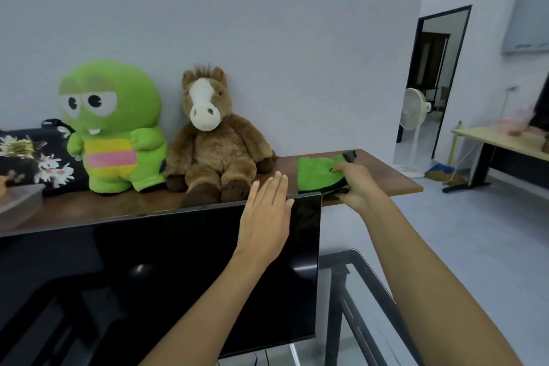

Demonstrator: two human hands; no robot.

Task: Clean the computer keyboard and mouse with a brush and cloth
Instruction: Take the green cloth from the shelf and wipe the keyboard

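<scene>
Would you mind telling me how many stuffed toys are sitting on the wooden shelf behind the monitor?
2. The green plush toy sits toward the left of the wooden shelf, and the brown plush horse sits just to its right, against the wall. The monitor could hide others lower down.

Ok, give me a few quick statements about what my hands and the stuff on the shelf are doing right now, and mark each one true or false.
1. The right hand is on the green cloth. True.
2. The left hand holds a brush. False: it is flat and open in front of the monitor, holding nothing.
3. The brown horse plush sits to the right of the green plush. True.
4. The green cloth hangs over the monitor. False: it lies on the wooden shelf.
5. The monitor's screen is lit. False: it is dark.
</scene>
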